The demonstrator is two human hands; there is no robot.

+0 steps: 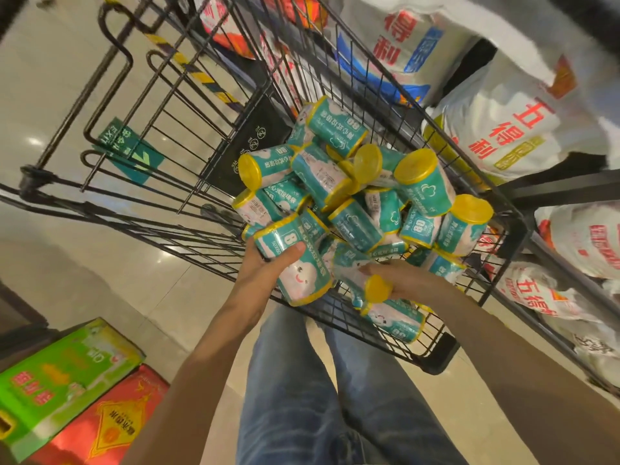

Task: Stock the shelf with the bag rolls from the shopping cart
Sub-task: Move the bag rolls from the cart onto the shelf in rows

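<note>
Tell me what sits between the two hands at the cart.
In the head view, only bag rolls: the left hand grips one roll, the right hand another, nearly touching, over the cart.

"80" on bag rolls (337,127), "EXIT" floor sign (127,151)

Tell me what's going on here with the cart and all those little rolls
A person is standing over a black wire shopping cart piled with teal-and-white bag rolls with yellow ends. The left hand grips one roll with a cloud face on its wrapper at the near edge of the pile, and the right hand is closed around another roll with its yellow end showing. Large white sacks with red lettering fill the shelving to the right.
</note>
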